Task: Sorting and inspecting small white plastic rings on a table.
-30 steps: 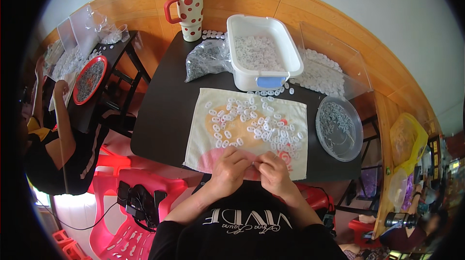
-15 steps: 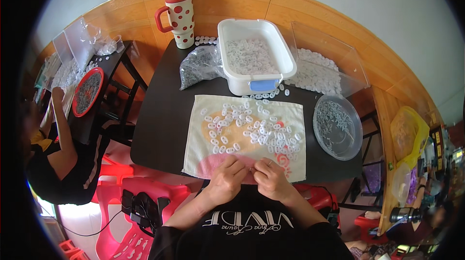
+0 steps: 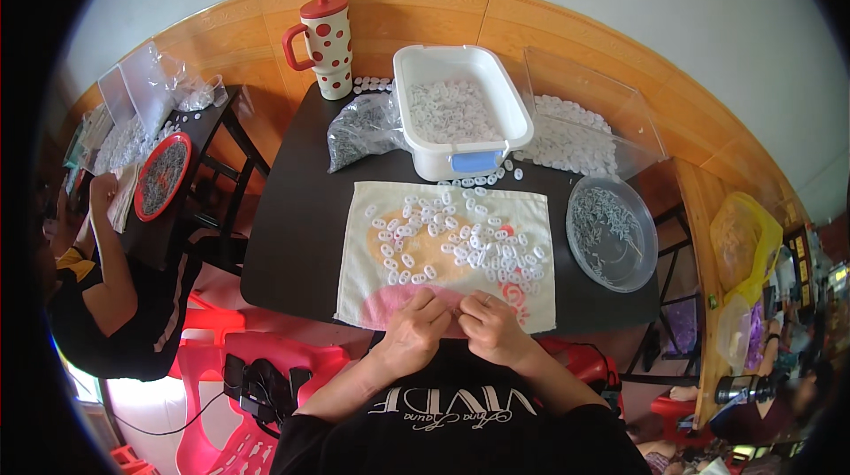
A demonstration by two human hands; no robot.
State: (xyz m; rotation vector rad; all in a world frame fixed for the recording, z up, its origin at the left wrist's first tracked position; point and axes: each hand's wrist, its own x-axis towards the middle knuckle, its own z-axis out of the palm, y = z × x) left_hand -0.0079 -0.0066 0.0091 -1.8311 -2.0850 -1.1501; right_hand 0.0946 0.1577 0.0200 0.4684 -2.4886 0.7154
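Note:
My left hand (image 3: pixel 418 330) and my right hand (image 3: pixel 487 324) meet over the near edge of a printed towel (image 3: pixel 359 276). Both are closed, fingertips pinched close together. Whatever sits between them is too small and too covered to name. Just beyond the knuckles, many small white oval plastic pieces with two holes (image 3: pixel 482 245) lie scattered on the cloth, thickest toward the right. To the right of the towel stands a round clear dish (image 3: pixel 651 249) of small grey parts.
Behind the towel is a white tub (image 3: pixel 522 134) of small pieces, between a clear bag of grey parts (image 3: pixel 363 125) and a clear box of white ovals (image 3: pixel 575 134). A dotted tumbler (image 3: pixel 332 50) stands at the back. Leftward, another person works beside a red tray (image 3: pixel 184 152).
The whole view has shifted slightly, so the table things sit a little lower and leftward. My hands keep the same closed pose at the towel's near edge.

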